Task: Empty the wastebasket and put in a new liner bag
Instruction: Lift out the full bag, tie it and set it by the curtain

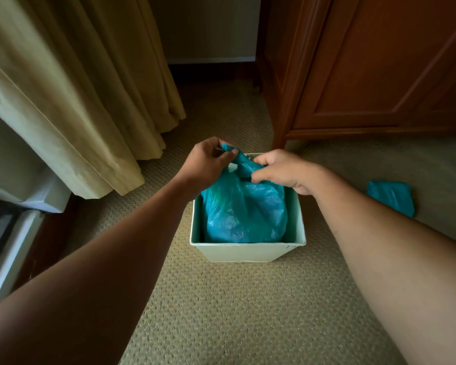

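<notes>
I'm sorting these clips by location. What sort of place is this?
Probably a hotel room or a bedroom: long beige curtains reaching a patterned carpet, a wooden cabinet, and a small square wastebasket lined with a blue bag that both hands are gathering.

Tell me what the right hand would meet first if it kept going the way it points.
The right hand points left, gripping the blue bag; beyond its gathered top, likely the left hand.
</notes>
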The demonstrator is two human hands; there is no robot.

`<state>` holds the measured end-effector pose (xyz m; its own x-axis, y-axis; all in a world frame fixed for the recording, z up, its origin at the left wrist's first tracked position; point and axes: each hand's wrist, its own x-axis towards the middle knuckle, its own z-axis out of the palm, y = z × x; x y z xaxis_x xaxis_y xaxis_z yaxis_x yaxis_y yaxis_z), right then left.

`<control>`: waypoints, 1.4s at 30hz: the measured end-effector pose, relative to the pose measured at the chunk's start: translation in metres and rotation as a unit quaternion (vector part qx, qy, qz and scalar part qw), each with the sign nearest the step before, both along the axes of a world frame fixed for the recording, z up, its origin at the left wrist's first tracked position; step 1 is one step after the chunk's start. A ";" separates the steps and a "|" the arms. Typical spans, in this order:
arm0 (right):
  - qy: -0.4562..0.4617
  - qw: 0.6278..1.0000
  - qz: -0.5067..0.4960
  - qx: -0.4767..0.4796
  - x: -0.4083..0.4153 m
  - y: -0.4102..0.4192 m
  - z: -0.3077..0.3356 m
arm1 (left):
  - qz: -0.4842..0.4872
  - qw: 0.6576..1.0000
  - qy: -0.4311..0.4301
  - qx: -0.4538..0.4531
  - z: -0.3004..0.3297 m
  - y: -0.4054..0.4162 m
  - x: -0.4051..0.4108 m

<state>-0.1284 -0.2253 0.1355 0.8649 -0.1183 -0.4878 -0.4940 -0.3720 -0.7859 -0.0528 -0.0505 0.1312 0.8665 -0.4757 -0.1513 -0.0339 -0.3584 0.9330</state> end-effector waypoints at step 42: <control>-0.275 0.915 -0.284 0.083 -0.038 0.017 -0.022 | 0.204 0.958 0.197 0.052 -0.001 -0.003 0.004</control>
